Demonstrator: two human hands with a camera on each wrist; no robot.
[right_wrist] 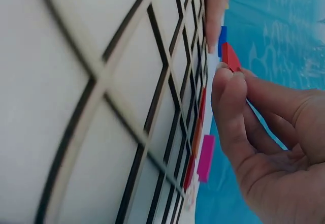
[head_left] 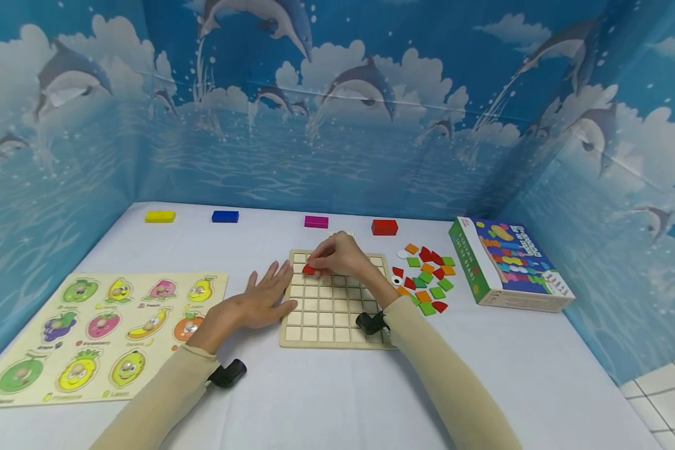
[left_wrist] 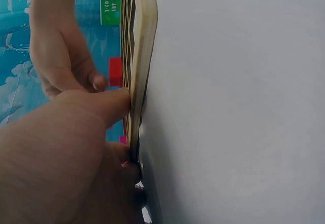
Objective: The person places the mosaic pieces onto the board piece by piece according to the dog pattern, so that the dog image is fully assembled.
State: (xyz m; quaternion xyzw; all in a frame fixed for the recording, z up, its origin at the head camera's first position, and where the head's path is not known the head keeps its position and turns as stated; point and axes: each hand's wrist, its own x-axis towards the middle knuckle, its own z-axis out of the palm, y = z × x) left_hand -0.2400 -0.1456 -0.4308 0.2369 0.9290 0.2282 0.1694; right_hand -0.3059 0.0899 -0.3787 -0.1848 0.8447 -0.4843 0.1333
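Note:
A wooden grid board (head_left: 332,312) lies on the white table. My right hand (head_left: 337,255) pinches a small red tile (head_left: 309,269) over the board's upper left cells; the same red tile (right_wrist: 231,57) shows at my fingertips (right_wrist: 226,84) in the right wrist view. My left hand (head_left: 264,297) lies flat with straight fingers against the board's left edge. In the left wrist view its thumb (left_wrist: 109,104) touches the board's rim (left_wrist: 144,46). A pile of red, green and orange tiles (head_left: 427,278) lies right of the board.
A fruit peg puzzle (head_left: 107,331) lies at the left. A game box (head_left: 506,262) stands at the right. Yellow (head_left: 160,216), blue (head_left: 225,216), magenta (head_left: 316,221) and red (head_left: 384,227) blocks line the back edge. Blue dolphin-print walls enclose the table.

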